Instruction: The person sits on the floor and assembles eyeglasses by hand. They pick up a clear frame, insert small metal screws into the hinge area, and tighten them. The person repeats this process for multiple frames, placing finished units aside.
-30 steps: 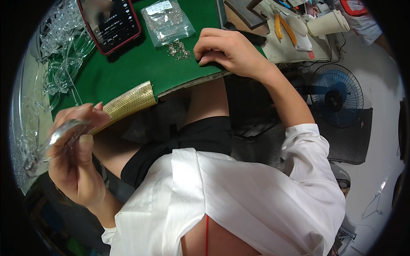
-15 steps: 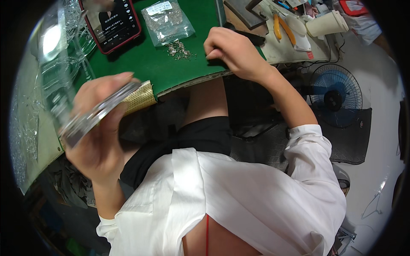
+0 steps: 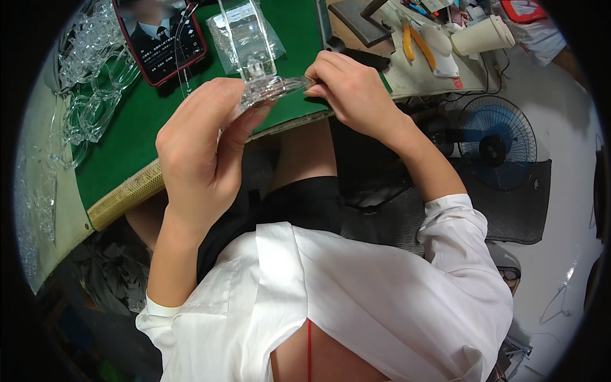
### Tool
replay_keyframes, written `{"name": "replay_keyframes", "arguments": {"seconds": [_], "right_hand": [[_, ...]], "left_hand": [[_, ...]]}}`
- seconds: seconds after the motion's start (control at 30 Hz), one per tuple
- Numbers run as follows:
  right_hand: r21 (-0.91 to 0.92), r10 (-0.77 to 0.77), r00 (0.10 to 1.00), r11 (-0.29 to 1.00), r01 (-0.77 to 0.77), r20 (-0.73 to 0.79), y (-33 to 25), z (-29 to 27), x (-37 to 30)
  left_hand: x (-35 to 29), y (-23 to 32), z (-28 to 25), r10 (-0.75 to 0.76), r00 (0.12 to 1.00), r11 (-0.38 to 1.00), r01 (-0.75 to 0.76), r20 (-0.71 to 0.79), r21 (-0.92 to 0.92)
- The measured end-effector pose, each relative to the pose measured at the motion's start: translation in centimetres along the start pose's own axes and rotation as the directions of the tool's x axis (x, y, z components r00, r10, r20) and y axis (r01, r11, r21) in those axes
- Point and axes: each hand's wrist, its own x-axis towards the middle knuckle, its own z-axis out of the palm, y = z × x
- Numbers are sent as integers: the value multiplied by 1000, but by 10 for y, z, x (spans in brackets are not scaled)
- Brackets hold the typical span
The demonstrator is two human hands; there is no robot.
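Note:
My left hand is closed round a clear plastic eyeglass frame, held up over the front edge of the green mat. Long clear arms of the frame stretch away toward the back. My right hand is closed in a pinch at the frame's right end, fingertips meeting the clear tip there. What else sits between those fingertips is too small to make out. Behind the frame lies a clear bag; its small metal pieces are mostly covered by the frame.
A phone in a red case rests at the back left. Tangled clear eyeglass frames pile up along the left side. Yellow-handled pliers, a white cup and a dark metal block are at the right. A fan stands beyond.
My left hand has swung right and forward with the eyeglass frame, bringing it against my right fingertips. My right hand has stayed nearly in place. The loose metal pieces are now covered.

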Motion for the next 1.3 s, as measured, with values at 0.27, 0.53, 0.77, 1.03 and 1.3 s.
{"name": "replay_keyframes", "arguments": {"seconds": [0.27, 0.53, 0.77, 1.03, 1.3], "right_hand": [[-76, -37, 996, 996, 43, 78, -1, 2, 6], [-24, -66, 989, 997, 69, 135, 5, 3, 7], [399, -120, 982, 901, 169, -146, -14, -62, 33], [215, -366, 901, 884, 415, -234, -46, -84, 35], [286, -381, 892, 851, 441, -244, -45, -89, 45]], "left_hand": [[0, 1, 2, 18, 999, 1000, -18, -31, 14], [0, 0, -1, 47, 999, 997, -45, -20, 63], [6, 4, 1, 37, 986, 999, -37, 165, -4], [12, 11, 15, 86, 971, 991, -61, 222, -120], [12, 13, 14, 103, 970, 991, -80, 221, -108]]}}
